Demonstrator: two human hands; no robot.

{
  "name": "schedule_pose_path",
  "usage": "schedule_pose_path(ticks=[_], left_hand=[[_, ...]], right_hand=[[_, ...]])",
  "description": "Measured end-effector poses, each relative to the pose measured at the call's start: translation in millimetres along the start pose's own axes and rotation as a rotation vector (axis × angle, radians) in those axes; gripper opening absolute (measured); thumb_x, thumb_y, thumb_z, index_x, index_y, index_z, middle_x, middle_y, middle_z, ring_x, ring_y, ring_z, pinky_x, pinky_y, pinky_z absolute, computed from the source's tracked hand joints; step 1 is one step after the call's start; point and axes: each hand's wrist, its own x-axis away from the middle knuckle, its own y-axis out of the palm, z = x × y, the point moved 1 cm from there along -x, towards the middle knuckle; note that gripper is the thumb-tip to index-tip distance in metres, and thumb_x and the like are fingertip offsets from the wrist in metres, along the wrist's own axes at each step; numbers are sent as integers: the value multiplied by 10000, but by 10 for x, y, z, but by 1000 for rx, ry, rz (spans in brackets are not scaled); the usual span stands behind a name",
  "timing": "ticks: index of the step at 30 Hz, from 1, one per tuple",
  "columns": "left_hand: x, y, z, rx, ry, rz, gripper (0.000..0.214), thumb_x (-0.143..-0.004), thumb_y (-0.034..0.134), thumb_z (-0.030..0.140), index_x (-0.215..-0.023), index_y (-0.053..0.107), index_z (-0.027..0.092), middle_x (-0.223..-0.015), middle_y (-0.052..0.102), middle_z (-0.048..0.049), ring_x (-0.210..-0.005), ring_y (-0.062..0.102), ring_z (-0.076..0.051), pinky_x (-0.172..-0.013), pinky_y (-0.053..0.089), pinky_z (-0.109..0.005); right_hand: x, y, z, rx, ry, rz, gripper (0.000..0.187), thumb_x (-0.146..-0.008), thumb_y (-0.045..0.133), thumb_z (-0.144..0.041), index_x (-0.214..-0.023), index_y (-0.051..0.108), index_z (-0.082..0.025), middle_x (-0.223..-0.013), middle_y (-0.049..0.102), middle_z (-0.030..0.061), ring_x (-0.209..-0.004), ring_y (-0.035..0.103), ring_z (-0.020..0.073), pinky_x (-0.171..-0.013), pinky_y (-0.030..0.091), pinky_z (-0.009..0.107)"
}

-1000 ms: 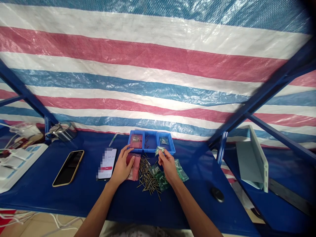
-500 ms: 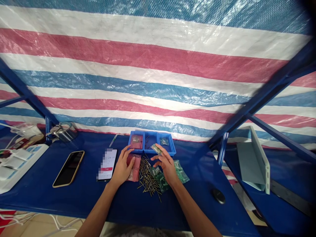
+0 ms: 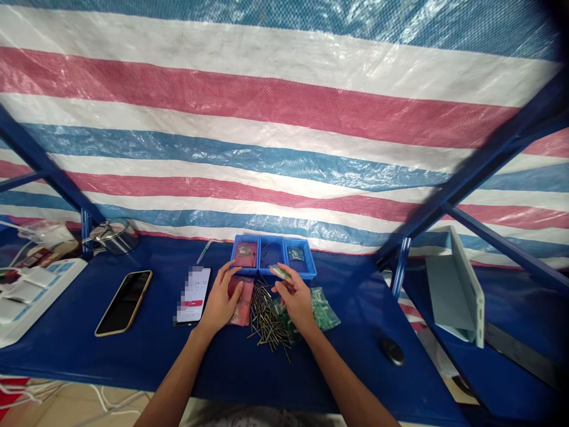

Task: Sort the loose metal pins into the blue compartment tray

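Observation:
My right hand (image 3: 297, 301) is closed on a small green packet (image 3: 281, 272), pinched between thumb and fingers in front of the blue bins. Beneath that hand lie several green plastic bags (image 3: 323, 309), partly hidden by it. My left hand (image 3: 221, 300) is open, fingers spread, at the left side of the pink plastic bags (image 3: 242, 311), its thumb over them. Between the hands is a loose heap of thin metal rods (image 3: 267, 323), possibly drill bits; their exact kind is too small to tell.
Three joined blue bins (image 3: 306, 274) stand behind the hands: pink bag left, a few thin rods middle, green bag right. Leftward are a lit phone (image 3: 192, 296), a dark phone (image 3: 124, 303), a pen (image 3: 204, 252), a metal pot (image 3: 116, 237) and a power strip (image 3: 40, 299). A black oval object (image 3: 393, 351) lies right.
My right hand has shifted slightly left, and the green packet in it has tilted to lie flatter. My left hand has stayed about where it was.

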Motion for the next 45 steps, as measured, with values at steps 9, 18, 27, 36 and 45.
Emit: schedule_pose_path(ticks=[9,18,27,36,45], left_hand=[[-10,-13,27,-8,4,-2,364,-1083,482,370,-1437,525,300,-1599,405,-83,-1455,471,-285,-1226,401,-526],[-4,1,16,-13,28,23,372,-1076,494,370,-1439,538,300,-1582,426,-90,-1436,496,-291,-1212,426,-520],[0,-2,2,-23,0,-1,383,-1074,495,396,-1445,524,302,-1596,412,-87,-1449,481,-295,-1196,439,-520],[1,-1,-11,1,-9,-16,385,-1078,488,385,-1454,510,303,-1615,390,-81,-1460,463,-286,-1220,405,-526],[-1,-2,-2,-14,-2,-4,385,-1075,487,379,-1449,523,297,-1603,401,-90,-1454,470,-297,-1206,421,-530]], right_hand=[[-128,-162,-78,-473,218,26,396,-917,725,-571,-953,751,-178,-468,334,-103,-407,191,65,-388,222,212],[-135,-126,-46,-491,271,83,355,-820,820,-484,-974,787,-166,-825,715,61,-558,469,101,-385,291,201],[-110,-93,20,-440,268,50,379,-764,901,-440,-922,629,-229,-572,491,-95,-441,374,72,-360,313,169],[-69,-60,-78,-223,101,42,486,-833,838,-436,-1147,496,-293,-580,572,-108,-418,501,114,-395,428,205],[-18,-72,-98,52,-55,52,354,-934,709,-509,-1186,697,-261,-825,675,6,-424,444,94,-401,421,265]])
